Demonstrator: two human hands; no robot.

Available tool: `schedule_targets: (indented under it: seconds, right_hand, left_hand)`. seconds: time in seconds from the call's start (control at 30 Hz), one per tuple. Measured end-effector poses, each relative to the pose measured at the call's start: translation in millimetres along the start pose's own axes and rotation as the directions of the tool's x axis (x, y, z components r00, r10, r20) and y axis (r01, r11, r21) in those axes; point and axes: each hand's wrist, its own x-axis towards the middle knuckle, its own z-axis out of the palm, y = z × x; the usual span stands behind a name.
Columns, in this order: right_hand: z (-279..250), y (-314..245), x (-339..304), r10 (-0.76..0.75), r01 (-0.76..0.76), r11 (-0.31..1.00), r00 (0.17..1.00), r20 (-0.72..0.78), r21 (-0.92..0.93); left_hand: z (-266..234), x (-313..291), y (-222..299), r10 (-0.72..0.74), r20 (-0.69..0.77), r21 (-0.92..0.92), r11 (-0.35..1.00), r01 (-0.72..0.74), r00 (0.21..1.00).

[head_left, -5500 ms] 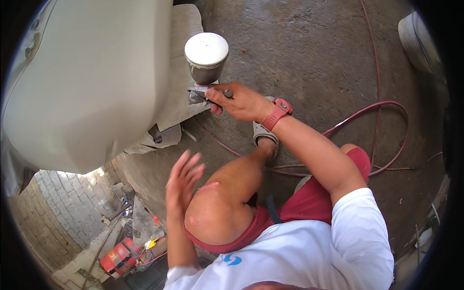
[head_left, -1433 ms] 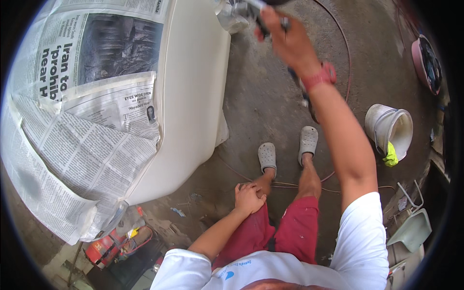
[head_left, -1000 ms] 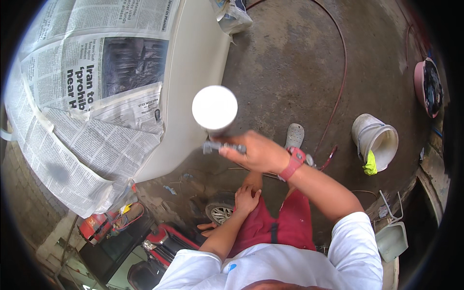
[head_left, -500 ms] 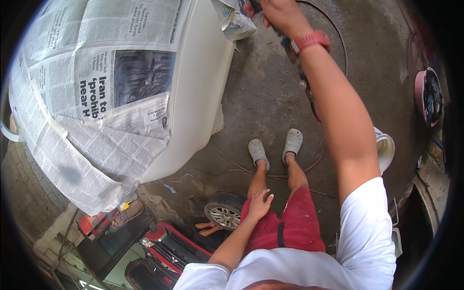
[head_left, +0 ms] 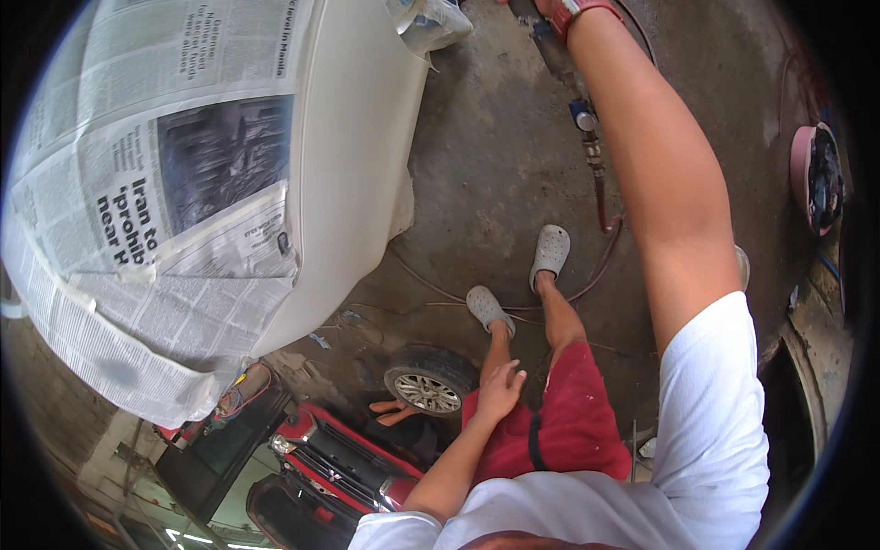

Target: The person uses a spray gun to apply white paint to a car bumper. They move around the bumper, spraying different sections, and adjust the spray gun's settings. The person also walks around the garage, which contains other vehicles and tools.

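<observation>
Raised at the top edge, my right hand [head_left: 544, 7] grips the handle of what looks like an air-fed spray gun [head_left: 550, 50]; its head is out of frame. A blue-knobbed fitting [head_left: 582, 116] and a brass coupling join the gun to a reddish air hose [head_left: 601, 197]. To its left is a pale white car body panel [head_left: 357, 137], masked with taped newspaper [head_left: 229, 312]. My left hand [head_left: 501, 390] lies on my red shorts over the thigh, holding nothing, its fingers extended.
The hose loops on the concrete floor [head_left: 486, 183] behind my feet. A loose car wheel [head_left: 428, 382] lies beside another person's hand [head_left: 391, 412]. Beyond them stands a red car [head_left: 339, 458]. A pink basin [head_left: 803, 174] and a partly hidden white bucket [head_left: 742, 268] are at right.
My right hand has gone further up, partly out of frame, with the spray gun; its fittings now show clearly. My feet have shifted, and the view has turned slightly. My left hand stays on the thigh.
</observation>
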Motion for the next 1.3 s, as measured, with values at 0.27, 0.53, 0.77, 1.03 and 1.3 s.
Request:
schedule_targets:
  seconds: [0.27,0.53,0.77,1.03,1.3]
  right_hand:
    - [-24.5,133.0,50.1,0.251,-0.234,0.957,0.965,0.082,-0.174]
    - [-36.1,227.8,110.1,0.18,-0.18,0.94,0.983,-0.027,-0.291]
    - [-36.6,174.5,40.9,0.201,-0.219,0.848,0.975,-0.09,-0.483]
    - [-49.7,66.6,1.6,0.197,-0.16,0.958,0.97,0.143,-0.236]
    - [-69.0,92.7,78.2,0.372,-0.23,0.838,0.904,0.21,-0.494]
  left_hand:
    - [70.8,27.6,93.9,0.317,0.418,0.084,0.92,-0.383,0.851]
    - [65.7,71.5,99.1,0.188,0.532,0.203,0.918,-0.339,0.826]
    - [51.9,74.5,108.4,0.115,0.575,0.214,0.935,-0.284,0.81]
    - [-30.6,75.2,189.9,0.323,0.319,0.459,0.769,-0.444,0.891]
    - [-126.7,164.2,279.4,0.314,0.134,0.552,0.764,-0.334,0.94]
